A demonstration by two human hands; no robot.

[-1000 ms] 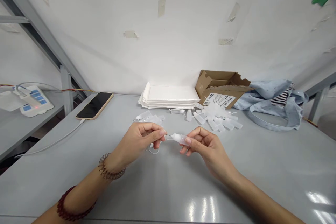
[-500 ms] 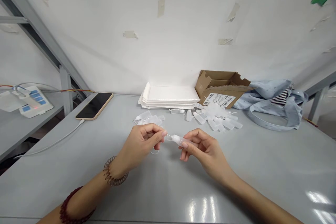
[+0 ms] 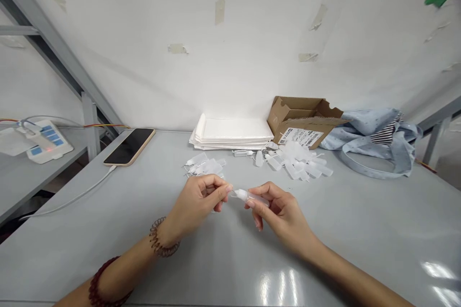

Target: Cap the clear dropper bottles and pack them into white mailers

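As right hand [image 3: 285, 213] grips it — bottle [image 3: 248, 195] faces left hand [image 3: 201, 200].

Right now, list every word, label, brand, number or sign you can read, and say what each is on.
No text can be read for certain.
White label on the cardboard box: dark print, too small and blurred to read.
Bottle in the right hand: no print that I can make out.
Phone: dark screen, no readable text.
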